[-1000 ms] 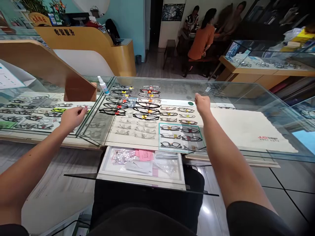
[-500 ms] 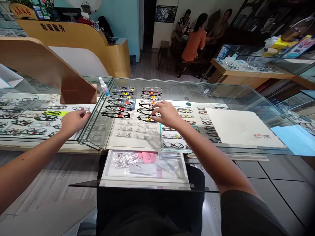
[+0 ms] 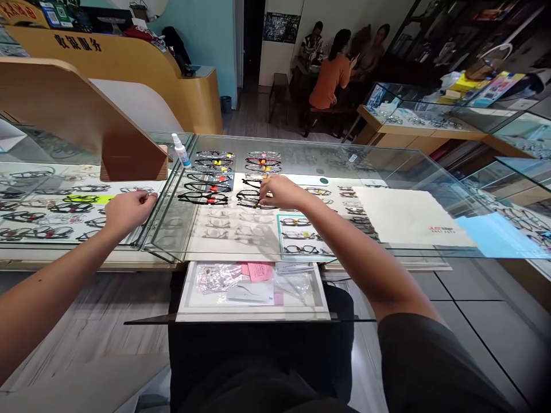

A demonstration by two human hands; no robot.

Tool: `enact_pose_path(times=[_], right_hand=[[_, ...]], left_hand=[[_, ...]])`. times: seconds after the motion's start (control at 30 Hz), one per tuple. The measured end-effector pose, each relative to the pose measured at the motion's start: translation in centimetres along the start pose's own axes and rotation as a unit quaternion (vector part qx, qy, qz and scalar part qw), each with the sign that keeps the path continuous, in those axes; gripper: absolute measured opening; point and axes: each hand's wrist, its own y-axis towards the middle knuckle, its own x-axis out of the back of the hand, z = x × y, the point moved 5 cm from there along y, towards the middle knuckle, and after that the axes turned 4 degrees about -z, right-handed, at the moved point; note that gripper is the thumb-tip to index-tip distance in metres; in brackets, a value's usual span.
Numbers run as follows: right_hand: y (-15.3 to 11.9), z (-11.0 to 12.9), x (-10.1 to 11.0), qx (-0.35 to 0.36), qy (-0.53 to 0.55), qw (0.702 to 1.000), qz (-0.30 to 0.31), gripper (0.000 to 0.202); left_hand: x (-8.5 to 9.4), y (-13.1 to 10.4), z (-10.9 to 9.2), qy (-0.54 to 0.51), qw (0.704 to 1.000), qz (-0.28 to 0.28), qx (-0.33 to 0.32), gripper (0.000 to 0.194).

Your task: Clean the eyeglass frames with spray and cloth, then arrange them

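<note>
My right hand [image 3: 279, 192] reaches over the glass counter, its fingers closed at the right end of a dark-framed pair of eyeglasses [image 3: 248, 199]. That pair is at the front of the right-hand column of eyeglasses on the glass, and my fingers partly cover it. To its left runs a second column, with a black-framed pair [image 3: 202, 198] nearest me. My left hand [image 3: 130, 213] is curled into a loose fist over the left part of the counter, with nothing visible in it. A white spray bottle [image 3: 181, 151] stands behind, between my hands.
An open drawer [image 3: 183, 298] with plastic bags and pink papers juts out before me. A wooden-backed stand [image 3: 133, 163] is at left. White paper [image 3: 408, 215] and a blue sheet [image 3: 495, 235] lie at right. More eyeglasses fill the case beneath; several people sit at the back.
My right hand has lowered slightly and its fingers have closed on the front pair of eyeglasses. My left hand stays put. The view has shifted a little.
</note>
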Motion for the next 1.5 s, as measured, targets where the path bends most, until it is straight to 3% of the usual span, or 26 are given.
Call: enact_pose_path(times=[0.17, 0.23, 0.37, 0.43, 0.5, 0.63, 0.7, 0.8, 0.97, 1.2, 1.5], right_hand=[[-4.7, 3.9, 2.5, 0.052, 0.149, 0.987, -0.024, 0.007], [-7.7, 6.2, 2.5, 0.085, 0.248, 0.965, 0.027, 0.007], [-13.4, 9.6, -1.1, 0.049, 0.390, 0.899, 0.193, 0.006], [-15.3, 10.0, -4.3, 0.011, 0.410, 0.881, 0.238, 0.006], [-16.2, 9.5, -7.7, -0.020, 0.405, 0.882, 0.239, 0.010], [-15.7, 7.0, -13.6, -0.052, 0.358, 0.910, 0.204, 0.007], [-14.4, 5.4, -15.3, -0.033, 0.254, 0.955, 0.150, 0.007], [-12.1, 2.7, -17.1, -0.046, 0.180, 0.977, 0.102, 0.009], [-9.6, -0.4, -19.1, -0.036, 0.088, 0.995, 0.032, 0.020], [-9.7, -1.4, -22.5, -0.006, 0.038, 0.999, 0.003, 0.030], [-9.1, -1.6, -22.5, -0.003, 0.019, 1.000, 0.000, 0.027]], left_hand=[[-0.1, 0.1, 0.0, 0.002, 1.000, 0.003, -0.007, 0.043], [-0.1, 0.1, 0.0, 0.006, 1.000, 0.004, -0.005, 0.043], [0.0, -0.1, -0.2, 0.010, 1.000, 0.004, -0.011, 0.044], [0.0, -0.1, -0.3, 0.011, 1.000, -0.002, -0.008, 0.042], [0.0, -0.1, -0.3, 0.010, 1.000, -0.010, -0.002, 0.040], [-0.2, 0.1, -0.3, 0.015, 1.000, -0.005, -0.004, 0.041], [-0.2, 0.1, -0.2, 0.016, 1.000, -0.005, -0.004, 0.042], [-0.2, 0.1, -0.3, 0.011, 1.000, -0.008, -0.006, 0.043], [-0.1, 0.1, -0.4, 0.008, 1.000, -0.008, -0.002, 0.044], [-0.3, 0.1, -0.3, 0.012, 1.000, -0.005, -0.001, 0.045], [-0.3, 0.2, -0.4, 0.007, 1.000, -0.006, 0.009, 0.044]])
